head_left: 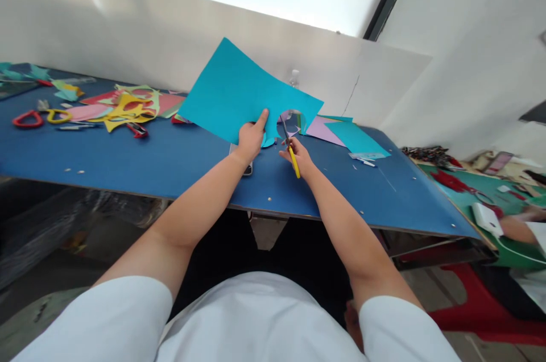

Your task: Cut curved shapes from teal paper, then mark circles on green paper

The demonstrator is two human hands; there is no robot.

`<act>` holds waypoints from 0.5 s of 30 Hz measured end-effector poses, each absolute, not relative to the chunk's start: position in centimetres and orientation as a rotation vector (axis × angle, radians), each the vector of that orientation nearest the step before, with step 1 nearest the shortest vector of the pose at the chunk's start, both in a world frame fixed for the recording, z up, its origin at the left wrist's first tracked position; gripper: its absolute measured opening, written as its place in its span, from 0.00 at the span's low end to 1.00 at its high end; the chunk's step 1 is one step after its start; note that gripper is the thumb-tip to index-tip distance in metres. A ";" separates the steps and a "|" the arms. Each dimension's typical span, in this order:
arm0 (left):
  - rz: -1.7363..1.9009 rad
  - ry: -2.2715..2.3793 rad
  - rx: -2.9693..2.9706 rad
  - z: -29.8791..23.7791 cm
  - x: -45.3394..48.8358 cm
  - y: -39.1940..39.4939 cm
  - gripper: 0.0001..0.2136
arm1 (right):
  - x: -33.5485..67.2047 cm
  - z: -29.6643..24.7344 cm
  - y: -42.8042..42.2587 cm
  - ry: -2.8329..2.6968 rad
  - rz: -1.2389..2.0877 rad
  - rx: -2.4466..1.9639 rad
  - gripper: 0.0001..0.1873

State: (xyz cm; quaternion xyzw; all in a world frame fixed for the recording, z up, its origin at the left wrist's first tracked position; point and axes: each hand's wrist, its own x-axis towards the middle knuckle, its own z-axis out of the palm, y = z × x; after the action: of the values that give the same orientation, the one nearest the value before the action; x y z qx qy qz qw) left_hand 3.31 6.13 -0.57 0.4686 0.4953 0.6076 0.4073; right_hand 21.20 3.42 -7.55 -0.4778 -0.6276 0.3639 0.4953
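Note:
My left hand (251, 137) grips a large teal sheet of paper (239, 89) by its lower edge, thumb on top. The sheet is held up tilted above the table, with a rounded cut-out near its right end. In my right hand (302, 158) is a pair of scissors (293, 158) with yellow handles. Their blades point up at the left side of the cut-out; whether they touch the paper I cannot tell. Below the sheet, between my hands, a small rounded teal piece (268, 141) shows. A dark-edged phone-like object (248, 170) is partly hidden under my left wrist.
On the blue table (183, 157), yellow paper scraps (128, 112), red-and-yellow scissors (29, 119) and a red cutter (137, 130) lie left. Teal sheets (358, 137), a lilac sheet (326, 130) and a pen (365, 162) lie right. A person's arm (518, 228) is at a green table.

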 end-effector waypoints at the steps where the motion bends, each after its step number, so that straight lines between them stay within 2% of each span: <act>1: 1.517 1.259 1.197 -0.5 3.4 5.9 0.37 | 21.1 -7.6 3.4 -1.503 0.891 -1.141 0.35; 11: 1.544 1.204 1.165 -0.8 3.8 6.3 0.36 | 21.5 -6.7 2.6 -1.509 0.905 -1.150 0.37; 15: 1.409 1.255 1.334 -0.9 3.5 5.9 0.35 | 21.8 -6.6 2.6 -1.520 0.924 -1.144 0.35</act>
State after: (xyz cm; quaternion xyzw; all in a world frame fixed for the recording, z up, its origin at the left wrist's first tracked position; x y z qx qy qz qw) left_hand 3.47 5.92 -0.93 0.5281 0.4970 0.5580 0.4034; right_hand 21.76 2.58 -6.58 -0.4713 -0.6260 0.3807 0.4909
